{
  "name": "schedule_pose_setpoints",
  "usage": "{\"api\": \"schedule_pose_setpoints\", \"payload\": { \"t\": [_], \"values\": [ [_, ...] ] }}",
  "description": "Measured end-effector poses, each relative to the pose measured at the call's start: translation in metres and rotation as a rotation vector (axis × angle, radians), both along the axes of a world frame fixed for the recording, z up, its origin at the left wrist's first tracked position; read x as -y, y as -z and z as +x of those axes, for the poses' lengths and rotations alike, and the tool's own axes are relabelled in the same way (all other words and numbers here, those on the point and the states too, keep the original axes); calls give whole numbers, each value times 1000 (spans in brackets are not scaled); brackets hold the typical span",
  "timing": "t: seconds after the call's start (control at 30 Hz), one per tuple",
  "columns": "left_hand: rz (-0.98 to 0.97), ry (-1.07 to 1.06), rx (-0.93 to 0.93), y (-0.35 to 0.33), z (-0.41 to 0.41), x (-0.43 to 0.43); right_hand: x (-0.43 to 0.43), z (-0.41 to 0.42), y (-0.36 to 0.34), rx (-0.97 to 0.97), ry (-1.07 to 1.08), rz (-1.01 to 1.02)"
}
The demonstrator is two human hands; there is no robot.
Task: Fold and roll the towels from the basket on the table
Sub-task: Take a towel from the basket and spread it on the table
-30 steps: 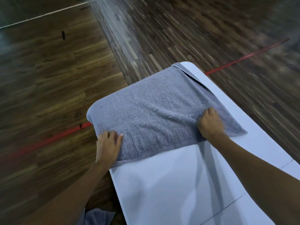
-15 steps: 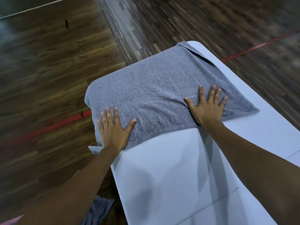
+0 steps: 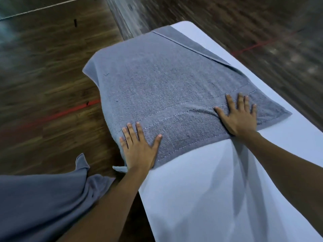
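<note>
A grey towel [image 3: 167, 84] lies folded flat on the far end of the white table [image 3: 201, 189], its left side hanging over the table's left edge. My left hand [image 3: 139, 149] presses flat with spread fingers on the towel's near left corner. My right hand [image 3: 239, 116] presses flat on the near right part, beside a small wrinkle along the stitched band. A narrow strip of the lower layer shows along the towel's far right edge. No basket is in view.
Dark wooden floor [image 3: 43, 75] with red lines surrounds the table. Grey cloth [image 3: 43, 203] fills the lower left beside my left forearm. Bare white tabletop stretches from the towel toward me.
Both hands went from curled on the towel's near edge to flat with spread fingers, then slid a little forward over it. The camera has moved closer.
</note>
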State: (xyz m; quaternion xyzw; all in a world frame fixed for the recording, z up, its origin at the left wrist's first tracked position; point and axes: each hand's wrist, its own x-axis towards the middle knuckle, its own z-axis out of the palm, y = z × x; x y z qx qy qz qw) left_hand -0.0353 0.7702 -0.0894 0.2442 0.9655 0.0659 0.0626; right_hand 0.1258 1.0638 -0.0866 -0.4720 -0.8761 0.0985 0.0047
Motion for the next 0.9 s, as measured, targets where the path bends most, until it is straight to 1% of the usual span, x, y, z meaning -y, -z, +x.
{"api": "schedule_pose_setpoints", "payload": {
  "t": [0.17,0.37,0.63,0.9],
  "values": [
    [-9,26,16,2,117,35,37,118,2,19,15,10],
    [-30,50,20,4,240,78,78,231,3,19,27,-5],
    [-44,10,27,4,363,120,113,340,5,36,-24,-13],
    [-52,-6,67,0,456,145,134,427,2,38,-49,-30]
  ]
}}
